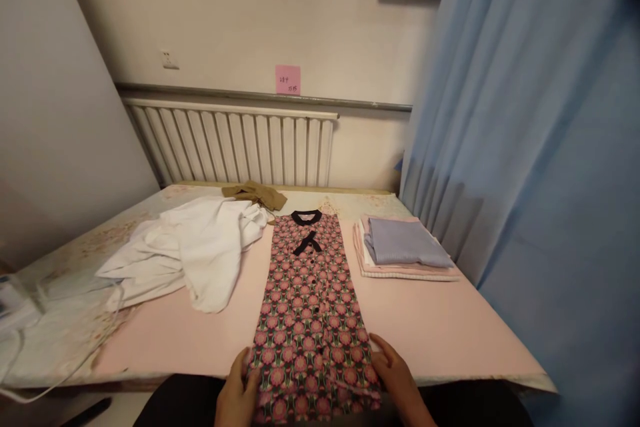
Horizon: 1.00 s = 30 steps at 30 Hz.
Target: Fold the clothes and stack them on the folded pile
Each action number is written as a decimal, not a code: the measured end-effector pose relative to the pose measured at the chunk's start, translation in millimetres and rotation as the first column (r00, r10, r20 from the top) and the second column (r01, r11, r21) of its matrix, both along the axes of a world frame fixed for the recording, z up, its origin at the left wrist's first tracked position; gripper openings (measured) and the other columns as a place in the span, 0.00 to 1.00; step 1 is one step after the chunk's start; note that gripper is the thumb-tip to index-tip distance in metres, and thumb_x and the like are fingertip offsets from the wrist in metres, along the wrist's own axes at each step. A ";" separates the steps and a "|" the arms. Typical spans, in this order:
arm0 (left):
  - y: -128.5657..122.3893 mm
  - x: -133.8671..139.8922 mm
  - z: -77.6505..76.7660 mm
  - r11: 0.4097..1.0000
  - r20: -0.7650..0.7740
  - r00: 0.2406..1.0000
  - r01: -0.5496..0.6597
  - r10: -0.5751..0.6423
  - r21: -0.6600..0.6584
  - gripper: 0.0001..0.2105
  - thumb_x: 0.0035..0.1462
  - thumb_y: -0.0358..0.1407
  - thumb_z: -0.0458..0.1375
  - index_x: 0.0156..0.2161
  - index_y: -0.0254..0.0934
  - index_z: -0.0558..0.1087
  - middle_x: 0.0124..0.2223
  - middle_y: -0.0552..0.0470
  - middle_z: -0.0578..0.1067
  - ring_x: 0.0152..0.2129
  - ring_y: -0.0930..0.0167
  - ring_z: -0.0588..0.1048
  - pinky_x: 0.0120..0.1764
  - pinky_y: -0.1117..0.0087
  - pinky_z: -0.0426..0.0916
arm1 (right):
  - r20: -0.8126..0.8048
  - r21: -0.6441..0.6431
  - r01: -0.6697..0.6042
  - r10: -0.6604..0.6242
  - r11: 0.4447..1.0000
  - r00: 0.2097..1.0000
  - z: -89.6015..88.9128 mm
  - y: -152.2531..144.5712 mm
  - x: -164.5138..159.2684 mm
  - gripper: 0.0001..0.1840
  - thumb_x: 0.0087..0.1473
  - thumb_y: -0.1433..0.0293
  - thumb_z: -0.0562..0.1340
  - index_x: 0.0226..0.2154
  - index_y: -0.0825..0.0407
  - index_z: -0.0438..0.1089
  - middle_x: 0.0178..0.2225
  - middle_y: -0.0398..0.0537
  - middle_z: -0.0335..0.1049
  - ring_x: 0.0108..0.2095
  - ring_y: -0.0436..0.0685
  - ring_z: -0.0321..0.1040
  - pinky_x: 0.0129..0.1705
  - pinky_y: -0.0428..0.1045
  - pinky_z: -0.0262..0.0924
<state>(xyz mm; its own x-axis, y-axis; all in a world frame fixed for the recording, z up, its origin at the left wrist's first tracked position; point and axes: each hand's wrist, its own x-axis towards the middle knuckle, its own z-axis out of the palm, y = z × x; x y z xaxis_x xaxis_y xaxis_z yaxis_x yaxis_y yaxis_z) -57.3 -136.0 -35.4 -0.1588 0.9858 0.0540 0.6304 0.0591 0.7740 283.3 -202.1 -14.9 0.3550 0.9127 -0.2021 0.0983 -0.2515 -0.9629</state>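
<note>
A floral shirt (305,307) in pink and black lies face up, folded into a long narrow strip, its black collar pointing toward the wall. A black bow sits below the collar, above a row of dark buttons. My left hand (237,388) grips the shirt's left edge near the bottom, with the fingertips partly hidden. On the opposite edge my right hand (396,377) holds the fabric, thumb side up. The lower end of the shirt reaches over the front edge of the table toward my lap.
A crumpled white cloth (200,250) lies to the left, with a brown garment (256,195) behind it. Folded clothes (407,243) are stacked at right. A white cord (75,367) runs along the left front. A blue curtain (500,113) hangs at right; a radiator (235,140) stands behind.
</note>
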 end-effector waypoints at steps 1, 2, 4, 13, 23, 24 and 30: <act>-2.5 -2.4 -1.6 0.999 0.008 1.000 -0.012 0.012 -0.037 0.25 0.55 0.46 0.47 0.55 0.36 0.67 0.47 0.45 0.79 0.44 0.60 0.77 0.47 0.61 0.71 | 0.005 -0.004 0.002 -0.002 1.000 1.000 0.0 -4.3 -0.5 0.37 0.41 0.53 0.61 0.52 0.55 0.70 0.20 0.40 0.68 0.25 0.57 0.67 0.30 0.50 0.62; -4.8 -5.0 -3.3 0.998 0.013 1.000 -0.009 0.010 -0.062 0.25 0.55 0.46 0.48 0.55 0.37 0.67 0.45 0.46 0.79 0.43 0.60 0.78 0.45 0.61 0.72 | 0.004 -0.003 -0.005 0.005 1.000 1.000 0.6 -8.2 -1.2 0.40 0.41 0.53 0.62 0.54 0.56 0.68 0.19 0.39 0.67 0.24 0.57 0.66 0.30 0.50 0.62; -8.4 -10.4 -6.8 0.997 0.026 0.999 0.026 -0.025 -0.069 0.25 0.55 0.47 0.48 0.56 0.39 0.67 0.45 0.48 0.80 0.42 0.60 0.78 0.44 0.60 0.73 | -0.018 0.018 -0.038 0.038 0.999 0.999 2.6 -14.5 -3.1 0.42 0.42 0.53 0.63 0.58 0.55 0.64 0.20 0.39 0.67 0.24 0.57 0.66 0.30 0.51 0.63; -12.5 -20.0 -16.0 0.967 0.311 0.936 0.216 -0.166 -0.133 0.23 0.48 0.50 0.53 0.44 0.39 0.77 0.48 0.49 0.79 0.50 0.59 0.74 0.53 0.58 0.67 | 0.101 0.032 -0.220 0.215 0.975 0.971 2.3 -24.6 -1.0 0.25 0.47 0.51 0.61 0.39 0.50 0.77 0.45 0.52 0.76 0.49 0.65 0.70 0.54 0.58 0.60; -13.3 -31.1 -5.4 0.892 0.164 0.877 0.447 -0.451 0.062 0.25 0.47 0.30 0.49 0.50 0.44 0.75 0.51 0.52 0.77 0.51 0.65 0.73 0.55 0.62 0.66 | 0.325 0.170 -0.302 0.236 0.938 0.916 9.4 -32.6 0.2 0.20 0.55 0.66 0.51 0.43 0.48 0.76 0.44 0.50 0.76 0.47 0.60 0.71 0.52 0.56 0.63; -13.1 -32.2 -3.3 0.872 0.087 0.869 0.478 -0.487 0.103 0.25 0.50 0.29 0.48 0.52 0.46 0.74 0.51 0.52 0.77 0.50 0.66 0.73 0.54 0.63 0.67 | 0.384 0.189 -0.314 0.224 0.930 0.896 8.2 -32.1 0.0 0.19 0.56 0.67 0.51 0.42 0.48 0.76 0.42 0.50 0.76 0.45 0.60 0.72 0.50 0.55 0.65; -1.3 -33.6 14.2 0.753 -0.341 0.759 0.632 -0.554 0.183 0.26 0.60 0.28 0.47 0.61 0.51 0.63 0.45 0.49 0.77 0.42 0.68 0.75 0.45 0.68 0.71 | 0.699 0.259 -0.432 0.141 0.864 0.701 5.5 -23.3 0.1 0.15 0.56 0.72 0.54 0.40 0.45 0.75 0.36 0.49 0.74 0.39 0.58 0.70 0.40 0.51 0.67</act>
<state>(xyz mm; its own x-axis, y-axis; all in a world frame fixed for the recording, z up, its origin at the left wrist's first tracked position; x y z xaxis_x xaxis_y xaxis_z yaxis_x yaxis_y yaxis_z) -90.8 -137.3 -21.2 0.5111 0.8110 0.2848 0.6362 -0.5797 0.5091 283.4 -225.4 -9.4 -0.0311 0.9360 0.3505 0.7239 0.2629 -0.6379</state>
